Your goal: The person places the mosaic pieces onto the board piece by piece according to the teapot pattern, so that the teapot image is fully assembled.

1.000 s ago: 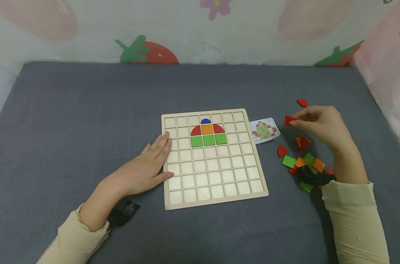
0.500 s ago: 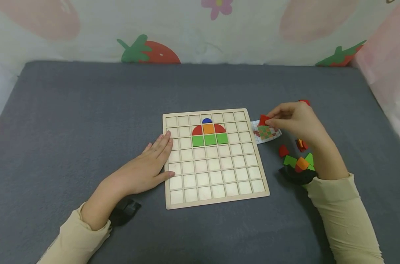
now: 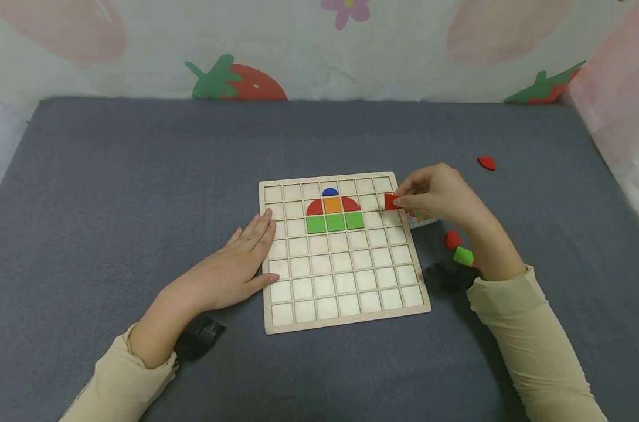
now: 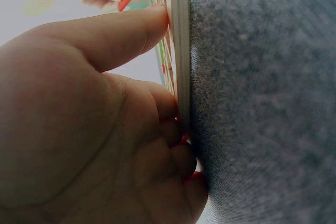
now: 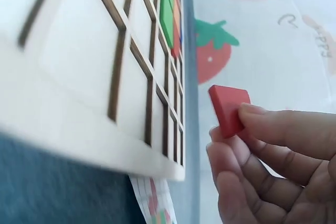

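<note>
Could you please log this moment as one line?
left hand: touching grid board | right hand: pinching red piece above board | green squares: in board

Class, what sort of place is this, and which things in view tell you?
Probably an indoor play or learning corner: a grid board with coloured pieces lies on a grey surface, before a strawberry-print backdrop.

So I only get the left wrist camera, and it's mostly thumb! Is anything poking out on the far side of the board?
Observer: Yes, a picture card sticks out from under the right edge of the board.
Operator: Cool! Is there any blue?
Observer: Yes, a blue half-circle sits just above the orange square.
Operator: Any bits way off by themselves?
Observer: One loose red piece lies farther right than the right hand.
</note>
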### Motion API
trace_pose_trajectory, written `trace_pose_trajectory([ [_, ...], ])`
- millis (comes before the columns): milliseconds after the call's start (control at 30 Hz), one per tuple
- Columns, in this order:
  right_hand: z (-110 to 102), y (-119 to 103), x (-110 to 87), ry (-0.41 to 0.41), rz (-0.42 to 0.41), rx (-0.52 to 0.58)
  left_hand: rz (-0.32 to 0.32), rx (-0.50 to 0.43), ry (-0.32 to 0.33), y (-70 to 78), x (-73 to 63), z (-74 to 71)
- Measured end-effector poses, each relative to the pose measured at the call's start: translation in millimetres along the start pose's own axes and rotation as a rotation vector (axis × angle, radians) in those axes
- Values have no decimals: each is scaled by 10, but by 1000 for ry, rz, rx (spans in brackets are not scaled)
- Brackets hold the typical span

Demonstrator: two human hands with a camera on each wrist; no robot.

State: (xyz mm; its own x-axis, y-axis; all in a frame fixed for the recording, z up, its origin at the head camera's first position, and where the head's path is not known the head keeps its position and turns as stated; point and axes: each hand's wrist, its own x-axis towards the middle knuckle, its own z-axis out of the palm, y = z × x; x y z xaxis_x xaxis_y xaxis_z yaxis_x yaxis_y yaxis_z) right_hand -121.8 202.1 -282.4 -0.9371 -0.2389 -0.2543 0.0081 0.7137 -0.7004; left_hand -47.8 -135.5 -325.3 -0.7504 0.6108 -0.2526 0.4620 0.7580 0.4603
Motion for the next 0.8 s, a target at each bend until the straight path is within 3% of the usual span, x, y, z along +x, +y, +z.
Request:
trace_pose_trajectory([
  [267, 103, -44, 74, -97, -12, -85, 1, -1, 1, -1, -1, -3],
  [800, 244, -132, 160, -136, -14, -201, -4, 5, 3, -1, -1, 0],
])
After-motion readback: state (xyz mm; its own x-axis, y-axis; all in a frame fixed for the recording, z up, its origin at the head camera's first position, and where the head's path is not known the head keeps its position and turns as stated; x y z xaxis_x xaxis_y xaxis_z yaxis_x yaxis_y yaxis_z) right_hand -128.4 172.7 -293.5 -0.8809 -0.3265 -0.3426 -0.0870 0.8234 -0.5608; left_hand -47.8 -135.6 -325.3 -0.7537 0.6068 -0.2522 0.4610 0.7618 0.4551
